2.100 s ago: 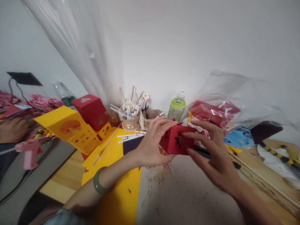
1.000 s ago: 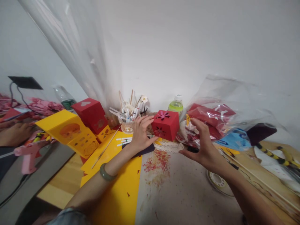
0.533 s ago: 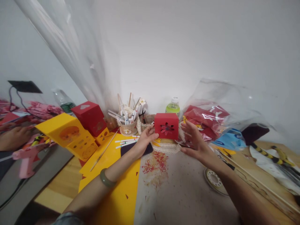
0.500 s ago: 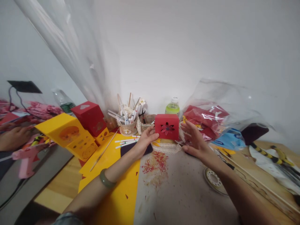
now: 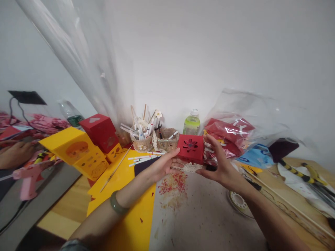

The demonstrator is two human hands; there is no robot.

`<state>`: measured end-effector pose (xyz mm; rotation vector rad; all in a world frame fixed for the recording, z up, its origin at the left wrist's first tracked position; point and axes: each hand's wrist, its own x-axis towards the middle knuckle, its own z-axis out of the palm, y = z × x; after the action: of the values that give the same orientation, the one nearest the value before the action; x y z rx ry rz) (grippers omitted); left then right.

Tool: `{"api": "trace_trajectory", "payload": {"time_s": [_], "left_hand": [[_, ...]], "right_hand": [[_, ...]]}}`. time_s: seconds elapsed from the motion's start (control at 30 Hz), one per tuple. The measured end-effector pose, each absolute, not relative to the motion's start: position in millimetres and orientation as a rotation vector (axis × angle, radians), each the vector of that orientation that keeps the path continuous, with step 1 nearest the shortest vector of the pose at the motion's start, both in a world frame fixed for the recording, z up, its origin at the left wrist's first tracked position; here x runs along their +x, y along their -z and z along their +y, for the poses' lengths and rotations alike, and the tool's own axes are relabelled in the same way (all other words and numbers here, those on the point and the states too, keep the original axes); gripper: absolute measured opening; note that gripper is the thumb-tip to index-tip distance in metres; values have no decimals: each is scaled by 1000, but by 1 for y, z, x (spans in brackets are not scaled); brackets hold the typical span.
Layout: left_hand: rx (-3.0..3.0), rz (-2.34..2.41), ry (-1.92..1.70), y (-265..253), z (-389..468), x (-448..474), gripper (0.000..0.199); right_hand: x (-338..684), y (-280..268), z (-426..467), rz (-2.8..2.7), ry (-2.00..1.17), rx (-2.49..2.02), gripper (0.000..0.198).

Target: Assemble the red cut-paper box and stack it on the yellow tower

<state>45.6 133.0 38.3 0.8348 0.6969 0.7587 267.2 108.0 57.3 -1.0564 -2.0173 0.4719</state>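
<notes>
A small red paper box with a flower-shaped cutout is tilted back, its cut face turned partly upward. My left hand grips it at the left side, thumb on the near face and the other fingers underneath. Beside the box's right edge, my right hand is open, thumb and fingers spread in a curve; whether a fingertip touches the box I cannot tell. White lace trim lies just below the box, partly hidden by my left fingers.
Behind stand a basket of markers, a second basket and a green-drink bottle. Yellow and red cutout paper pieces stand left. Another person's hand is near a pink glue gun. Tape lies right.
The red box has moved slightly right and toward me and tipped back from upright. My left hand has followed it; the right hand's fingers have moved closer to its edge.
</notes>
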Motion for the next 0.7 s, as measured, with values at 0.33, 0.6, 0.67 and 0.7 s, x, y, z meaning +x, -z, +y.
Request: {"api": "trace_trajectory", "payload": {"time_s": [0.33, 0.6, 0.67, 0.7], "left_hand": [[844, 667, -681, -40, 133, 44, 51], [927, 721, -1040, -43, 139, 40, 42], [985, 714, -1125, -50, 136, 36, 40], [1022, 711, -1161, -54, 135, 35, 39]], "right_hand": [[254, -61, 106, -1934, -245, -952, 83], [262, -61, 109, -1786, -504, -883, 80], [262, -62, 109, -1788, -502, -864, 80], [261, -63, 109, -1795, -461, -873, 81]]}}
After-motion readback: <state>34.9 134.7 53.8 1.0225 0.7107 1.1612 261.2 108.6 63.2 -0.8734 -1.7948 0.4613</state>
